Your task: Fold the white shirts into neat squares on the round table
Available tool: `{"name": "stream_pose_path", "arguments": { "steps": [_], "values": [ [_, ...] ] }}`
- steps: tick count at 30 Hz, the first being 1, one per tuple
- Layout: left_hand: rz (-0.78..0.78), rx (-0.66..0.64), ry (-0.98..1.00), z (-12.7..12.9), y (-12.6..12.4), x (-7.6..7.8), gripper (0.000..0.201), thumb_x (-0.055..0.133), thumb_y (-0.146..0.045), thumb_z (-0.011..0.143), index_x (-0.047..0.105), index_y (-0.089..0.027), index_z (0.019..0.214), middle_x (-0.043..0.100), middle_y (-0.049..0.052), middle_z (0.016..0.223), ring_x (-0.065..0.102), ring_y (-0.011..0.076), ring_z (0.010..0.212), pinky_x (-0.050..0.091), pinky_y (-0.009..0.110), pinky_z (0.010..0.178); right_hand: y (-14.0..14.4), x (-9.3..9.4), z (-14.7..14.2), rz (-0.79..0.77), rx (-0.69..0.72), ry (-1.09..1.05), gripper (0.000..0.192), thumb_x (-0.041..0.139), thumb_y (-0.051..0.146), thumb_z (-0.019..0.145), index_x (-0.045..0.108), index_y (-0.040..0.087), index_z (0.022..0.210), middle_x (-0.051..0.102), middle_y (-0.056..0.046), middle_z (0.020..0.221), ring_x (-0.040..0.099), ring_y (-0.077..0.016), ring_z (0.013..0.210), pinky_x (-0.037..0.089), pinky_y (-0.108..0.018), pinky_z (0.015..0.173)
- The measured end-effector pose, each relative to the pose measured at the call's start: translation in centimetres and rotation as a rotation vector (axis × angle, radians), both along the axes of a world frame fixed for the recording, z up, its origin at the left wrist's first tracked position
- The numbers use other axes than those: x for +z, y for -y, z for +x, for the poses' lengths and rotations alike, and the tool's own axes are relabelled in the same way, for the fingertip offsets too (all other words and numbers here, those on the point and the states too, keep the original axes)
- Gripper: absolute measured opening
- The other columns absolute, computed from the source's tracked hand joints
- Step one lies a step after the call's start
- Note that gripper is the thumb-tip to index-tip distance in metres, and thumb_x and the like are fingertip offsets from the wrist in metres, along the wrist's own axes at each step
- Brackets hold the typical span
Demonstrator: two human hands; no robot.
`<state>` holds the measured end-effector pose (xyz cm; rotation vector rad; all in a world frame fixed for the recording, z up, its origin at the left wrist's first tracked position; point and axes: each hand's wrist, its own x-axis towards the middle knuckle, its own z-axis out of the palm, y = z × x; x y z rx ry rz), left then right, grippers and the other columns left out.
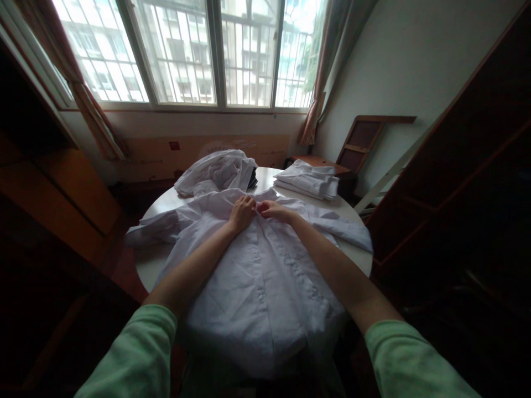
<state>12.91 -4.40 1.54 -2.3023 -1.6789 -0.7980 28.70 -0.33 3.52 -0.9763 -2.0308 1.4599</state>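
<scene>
A white button-up shirt [232, 271] lies spread front side up across a round white table [146, 265], its sleeves out to both sides and its hem hanging over the near edge. My left hand [243, 213] is closed on the shirt's front opening just below the collar. Close beside it, my right hand [271, 210] pinches the other side of the same opening, fingers curled. The two hands nearly touch. Whatever small part lies between the fingertips, such as a button, is too small to make out.
Behind the shirt sits a heap of crumpled white clothes [218, 170]. A stack of folded white clothes [307, 178] lies at the back right of the table. Beyond stand a large flat cardboard box [166, 157], a wooden chair [360, 141] and a barred window.
</scene>
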Motion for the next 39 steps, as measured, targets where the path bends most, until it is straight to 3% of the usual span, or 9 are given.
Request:
{"name": "stream_pose_path", "arguments": {
  "steps": [5,8,11,13,17,22,30,35,39],
  "values": [
    [-0.100,-0.046,0.046,-0.4,0.7,0.3,0.012,0.050,-0.012,0.077,0.058,-0.017,0.085,0.063,0.005,0.083,0.058,0.0179,0.079,0.047,0.028,0.071,0.1,0.2,1.6,0.044,0.141,0.071,0.026,0.068,0.013,0.056,0.059,0.016,0.080,0.062,0.000,0.079,0.055,-0.0143,0.073,0.044,-0.025,0.068],
    [-0.159,-0.134,-0.011,-0.9,2.0,0.5,0.010,0.051,-0.019,0.079,0.061,-0.017,0.081,0.064,0.005,0.079,0.060,0.0171,0.075,0.047,0.027,0.070,1.6,0.0,2.6,0.224,0.245,0.158,0.027,0.070,0.019,0.060,0.059,0.016,0.085,0.062,-0.004,0.100,0.056,-0.0189,0.092,0.043,-0.030,0.083],
    [-0.224,-0.236,-0.126,-1.4,3.9,0.7,0.018,0.051,-0.029,0.082,0.064,-0.018,0.089,0.067,0.007,0.093,0.061,0.0202,0.088,0.046,0.029,0.079,4.1,-0.5,2.8,0.464,0.259,0.278,0.027,0.063,0.023,0.070,0.060,0.014,0.096,0.060,-0.010,0.111,0.055,-0.0228,0.102,0.039,-0.036,0.093],
    [-0.262,-0.279,-0.194,-1.8,5.0,0.8,0.030,0.054,-0.039,0.081,0.062,-0.018,0.101,0.064,0.010,0.108,0.058,0.0235,0.101,0.044,0.032,0.087,5.6,-0.9,2.5,0.608,0.206,0.343,0.038,0.057,0.025,0.077,0.055,0.010,0.112,0.057,-0.015,0.119,0.052,-0.0252,0.110,0.036,-0.039,0.097],
    [-0.329,-0.259,-0.234,-2.3,5.9,0.4,0.052,0.045,-0.051,0.084,0.049,-0.017,0.125,0.050,0.013,0.133,0.045,0.0260,0.122,0.035,0.036,0.099,6.2,-1.4,1.9,0.764,0.174,0.454,0.050,0.049,0.027,0.083,0.044,0.007,0.128,0.045,-0.019,0.135,0.040,-0.0256,0.126,0.029,-0.038,0.104],
    [-0.364,-0.183,-0.193,-2.3,5.2,-0.4,0.060,0.033,-0.055,0.088,0.038,-0.018,0.135,0.039,0.012,0.143,0.034,0.0262,0.131,0.028,0.040,0.103,4.5,-0.5,1.5,0.739,0.205,0.571,0.047,0.053,0.029,0.081,0.048,0.012,0.125,0.051,-0.016,0.130,0.047,-0.0262,0.120,0.035,-0.036,0.098],
    [-0.378,-0.146,-0.173,-2.1,2.5,-0.3,0.057,0.038,-0.054,0.086,0.042,-0.019,0.132,0.043,0.014,0.139,0.035,0.0264,0.130,0.029,0.040,0.102,2.0,2.1,0.3,0.651,0.138,0.779,0.034,0.054,0.027,0.081,0.056,0.015,0.112,0.063,-0.015,0.112,0.060,-0.0273,0.095,0.042,-0.031,0.076],
    [-0.424,-0.089,-0.169,-1.3,1.8,-0.3,0.054,0.041,-0.053,0.085,0.044,-0.020,0.128,0.046,0.014,0.137,0.038,0.0280,0.127,0.029,0.044,0.101,2.9,1.0,-1.0,0.737,-0.083,0.816,0.030,0.037,0.029,0.091,0.059,0.014,0.104,0.066,-0.017,0.101,0.061,-0.0262,0.090,0.040,-0.033,0.076],
    [-0.258,-0.042,-0.097,-0.6,2.5,-0.9,0.038,0.044,-0.040,0.086,0.053,-0.020,0.117,0.056,0.012,0.125,0.047,0.0262,0.118,0.034,0.044,0.097,4.7,-0.6,-1.8,0.860,-0.267,0.740,0.034,0.036,0.035,0.092,0.059,0.011,0.100,0.065,-0.022,0.098,0.059,-0.0286,0.093,0.038,-0.036,0.081]
  ]
}}
